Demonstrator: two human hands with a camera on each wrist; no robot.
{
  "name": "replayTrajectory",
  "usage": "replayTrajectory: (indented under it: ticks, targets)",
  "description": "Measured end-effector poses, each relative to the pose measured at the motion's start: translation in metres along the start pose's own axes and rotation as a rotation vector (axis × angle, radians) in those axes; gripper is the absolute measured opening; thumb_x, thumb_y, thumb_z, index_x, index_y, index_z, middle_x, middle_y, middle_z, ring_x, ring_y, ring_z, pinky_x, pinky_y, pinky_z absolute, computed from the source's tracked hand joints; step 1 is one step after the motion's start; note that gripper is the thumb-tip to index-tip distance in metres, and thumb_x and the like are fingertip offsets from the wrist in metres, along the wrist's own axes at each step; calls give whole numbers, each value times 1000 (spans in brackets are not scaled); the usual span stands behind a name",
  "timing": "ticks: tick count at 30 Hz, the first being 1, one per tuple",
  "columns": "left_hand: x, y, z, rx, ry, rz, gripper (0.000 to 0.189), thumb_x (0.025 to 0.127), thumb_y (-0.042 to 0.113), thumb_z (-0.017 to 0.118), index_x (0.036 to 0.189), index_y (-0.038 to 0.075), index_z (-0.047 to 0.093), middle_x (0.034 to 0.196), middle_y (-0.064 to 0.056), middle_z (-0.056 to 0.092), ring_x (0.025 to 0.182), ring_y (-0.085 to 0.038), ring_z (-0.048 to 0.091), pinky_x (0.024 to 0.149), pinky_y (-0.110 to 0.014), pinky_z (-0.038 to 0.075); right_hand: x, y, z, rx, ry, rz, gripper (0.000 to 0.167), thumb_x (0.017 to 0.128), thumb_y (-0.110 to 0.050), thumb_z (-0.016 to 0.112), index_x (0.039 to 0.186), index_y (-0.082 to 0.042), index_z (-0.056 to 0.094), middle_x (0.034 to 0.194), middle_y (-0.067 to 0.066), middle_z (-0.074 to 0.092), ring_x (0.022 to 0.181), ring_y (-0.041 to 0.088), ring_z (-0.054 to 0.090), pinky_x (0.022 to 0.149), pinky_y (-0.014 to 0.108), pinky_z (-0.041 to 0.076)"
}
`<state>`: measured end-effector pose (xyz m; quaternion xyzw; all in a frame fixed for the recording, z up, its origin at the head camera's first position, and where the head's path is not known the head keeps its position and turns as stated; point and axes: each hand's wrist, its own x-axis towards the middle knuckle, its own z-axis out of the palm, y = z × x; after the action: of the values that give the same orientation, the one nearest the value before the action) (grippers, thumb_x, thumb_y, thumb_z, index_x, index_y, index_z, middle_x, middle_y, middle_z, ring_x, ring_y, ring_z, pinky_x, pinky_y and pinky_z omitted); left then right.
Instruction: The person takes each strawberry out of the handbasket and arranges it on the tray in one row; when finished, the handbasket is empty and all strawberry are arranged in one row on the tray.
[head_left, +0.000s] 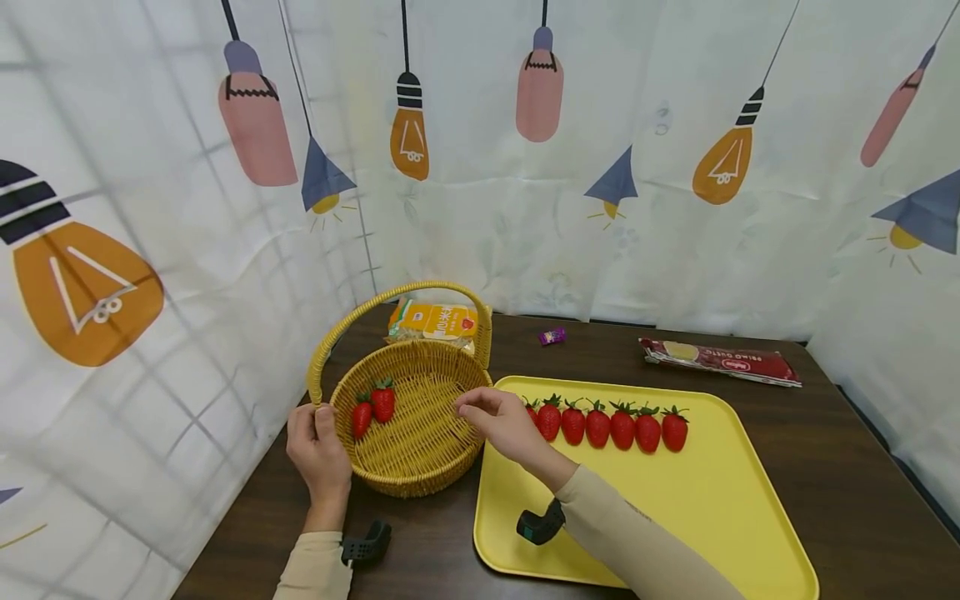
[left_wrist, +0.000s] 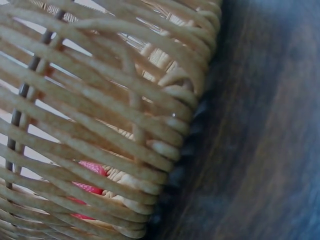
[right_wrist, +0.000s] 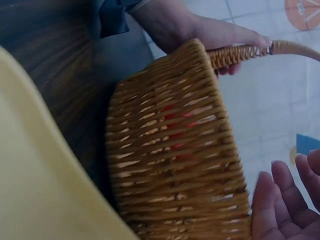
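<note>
A yellow wicker basket (head_left: 420,479) stands on the table, with two red strawberries (head_left: 383,402) lying at the left inside it. My left hand (head_left: 321,454) grips the foot of the basket's arched handle (head_left: 397,293) on the left side. Over the basket's right rim is my right hand (head_left: 506,425), its fingers (right_wrist: 285,200) loosely bent with nothing seen between them. Several strawberries (head_left: 597,427) form a row along the back of a yellow tray (head_left: 675,517); my right wrist partly hides the leftmost. Through the weave, the left wrist view shows red fruit (left_wrist: 90,177).
Behind the basket lies an orange-and-yellow food packet (head_left: 435,321). A small purple wrapped candy (head_left: 552,337) and a long red snack packet (head_left: 720,360) lie on the dark wooden table (head_left: 862,500) beyond the tray. Patterned white curtains (head_left: 480,217) enclose the back and sides.
</note>
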<state>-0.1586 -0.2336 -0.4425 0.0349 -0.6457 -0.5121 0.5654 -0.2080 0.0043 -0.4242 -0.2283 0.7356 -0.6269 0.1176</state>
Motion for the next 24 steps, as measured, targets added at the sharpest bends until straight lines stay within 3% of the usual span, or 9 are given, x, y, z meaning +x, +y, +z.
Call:
replayTrajectory:
  ticks: [5, 9, 12, 15, 18, 22, 24]
  targets:
    - [0, 1, 0, 26, -1, -18, 45, 101, 21, 53, 73, -14, 54, 82, 15, 45, 76, 1, 43, 72, -22, 30, 13, -10, 10, 5, -54, 10, 20, 99, -20, 58, 110, -6, 69, 110, 8, 68, 98, 20, 64, 81, 49, 53]
    - [0, 2, -1, 40, -4, -29, 46, 101, 22, 52, 74, -14, 56, 81, 16, 45, 75, 1, 42, 70, -23, 30, 24, -16, 19, -56, -98, 49, 18, 98, -22, 60, 109, -12, 70, 109, 5, 69, 93, 27, 66, 81, 50, 53]
    - [-1, 1, -2, 37, 2, -35, 46, 101, 24, 54, 74, -13, 57, 80, 15, 45, 73, 0, 42, 69, -24, 29, 33, -20, 23, -116, -176, 76, 21, 98, -24, 60, 113, -13, 69, 109, 0, 67, 95, 34, 65, 82, 50, 53]
    - [-1, -1, -2, 35, 4, -34, 47, 100, 26, 56, 74, -13, 57, 80, 15, 46, 72, 0, 42, 68, -24, 29, 44, -23, 22, -207, -270, 65, 24, 99, -27, 59, 118, -15, 68, 109, -4, 66, 99, 33, 64, 82, 42, 54]
    - [-2, -4, -2, 31, 2, -26, 47, 100, 26, 55, 74, -12, 57, 79, 15, 47, 72, 0, 42, 67, -24, 29, 52, -33, 22, -300, -323, 40, 26, 100, -28, 57, 121, -16, 67, 110, -5, 66, 92, 24, 66, 77, 33, 53]
    - [-4, -25, -3, 37, -3, -16, 45, 101, 26, 53, 75, -10, 60, 80, 15, 47, 71, -1, 42, 68, -25, 30, 64, -42, 25, -377, -357, 26, 29, 100, -28, 56, 123, -15, 66, 113, -4, 67, 84, 13, 65, 73, 27, 51]
    - [-5, -35, -5, 42, -2, -23, 44, 101, 27, 54, 74, -7, 61, 79, 14, 48, 71, -1, 43, 68, -25, 31, 71, -41, 28, -399, -377, 39, 31, 100, -29, 56, 125, -14, 65, 115, -4, 67, 86, 15, 65, 72, 26, 51]
